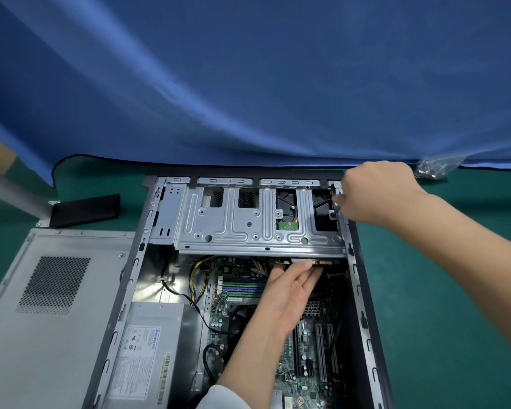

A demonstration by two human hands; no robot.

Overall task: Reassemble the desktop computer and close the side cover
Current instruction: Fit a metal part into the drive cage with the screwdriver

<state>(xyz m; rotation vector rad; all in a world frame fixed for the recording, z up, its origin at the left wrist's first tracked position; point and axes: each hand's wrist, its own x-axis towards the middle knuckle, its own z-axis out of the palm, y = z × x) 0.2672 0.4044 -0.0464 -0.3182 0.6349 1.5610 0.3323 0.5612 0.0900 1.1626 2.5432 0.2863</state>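
Two hands work at the drive cage (260, 219) of an open desktop computer case (363, 290) lying on its side on a green mat (425, 276). The left hand (289, 293) reaches in over the motherboard (304, 349), its fingers straight and together, tips pressed up against the cage's lower front edge; this looks like support, keeping the hinged metal cage level and seated while it is being fixed. The right hand (375, 196) is curled around a slim dark tool (335, 208), probably a screwdriver, whose tip meets the cage's far right corner beside the case wall, apparently at a screw point; the screw itself is too small to make out. The power supply (148, 349) sits in the near left of the case, with yellow and black cables (196, 278) running from it toward the board. The side cover (50, 305), a grey panel with a perforated vent, lies flat on the mat just left of the case, not yet fitted. A black bracketed part (84, 214) rests beyond the cover, and a small clear bag (434, 169), seemingly of hardware, lies near the blue cloth backdrop (248, 84). Judged from this layout, internal reassembly is late-stage and cover closure remains.
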